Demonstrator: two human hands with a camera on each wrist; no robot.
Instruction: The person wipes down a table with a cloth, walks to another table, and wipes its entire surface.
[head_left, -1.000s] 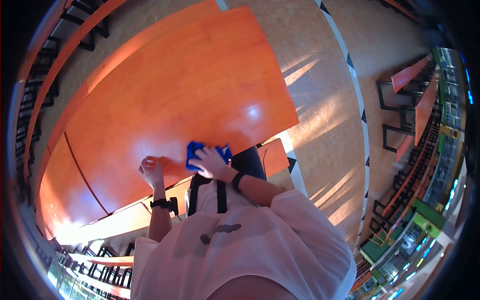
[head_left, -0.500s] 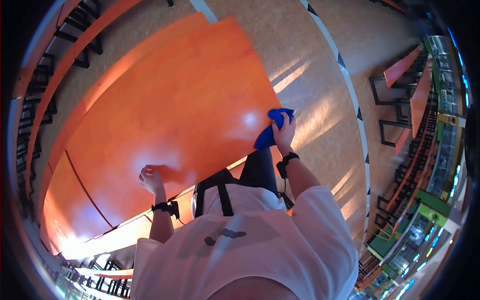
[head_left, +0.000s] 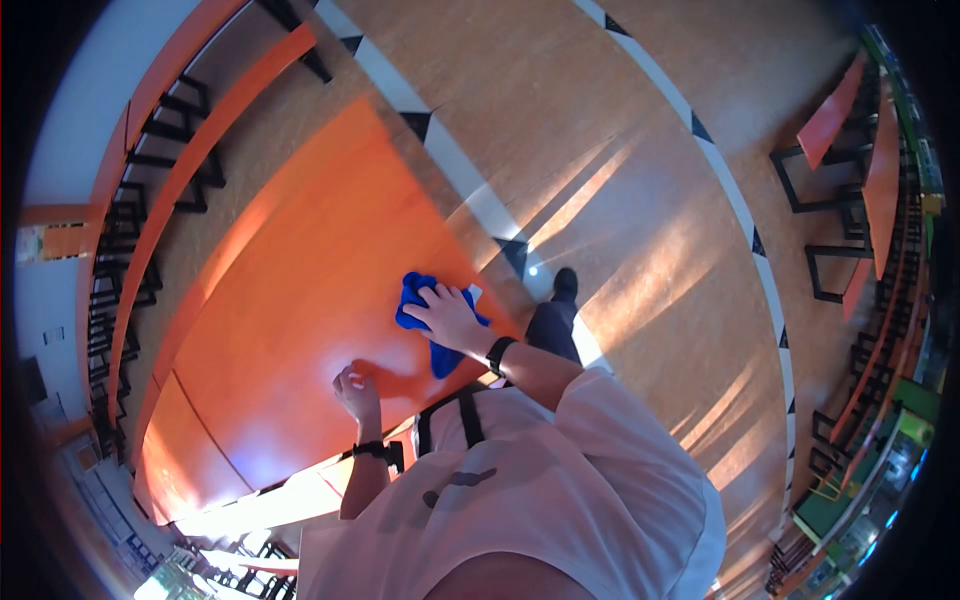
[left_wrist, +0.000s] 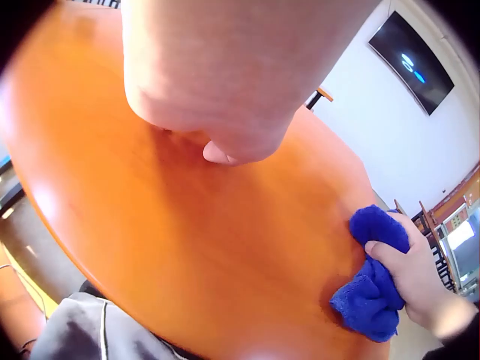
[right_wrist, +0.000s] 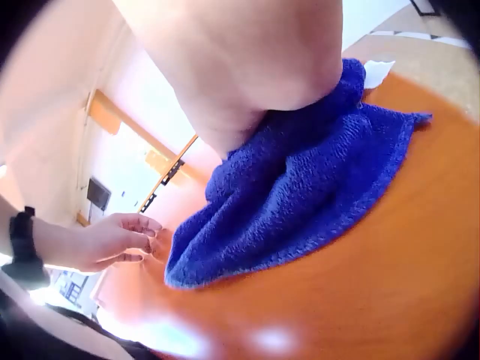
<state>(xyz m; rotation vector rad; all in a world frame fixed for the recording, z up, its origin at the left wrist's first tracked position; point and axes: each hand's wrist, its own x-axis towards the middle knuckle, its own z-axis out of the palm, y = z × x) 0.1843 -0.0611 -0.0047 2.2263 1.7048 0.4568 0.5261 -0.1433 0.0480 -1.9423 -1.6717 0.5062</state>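
A blue cloth lies bunched on the orange table near its right end, and my right hand grips it from above. In the right wrist view the cloth spreads out beneath the hand, with a white tag at its edge. My left hand is at the table's near side, left of the cloth, holding nothing, its fingers loosely curled. The left wrist view shows the right hand with thumb and fingers round the cloth.
Benches with black legs line the left, and more tables and benches stand at the right. Tiled floor with a pale stripe runs past the table's right end. A screen hangs on a wall.
My right hand moved the cloth from the table's right edge back toward the left hand. The whole view has shifted, showing more floor beyond the table. The left hand keeps its loose curl.
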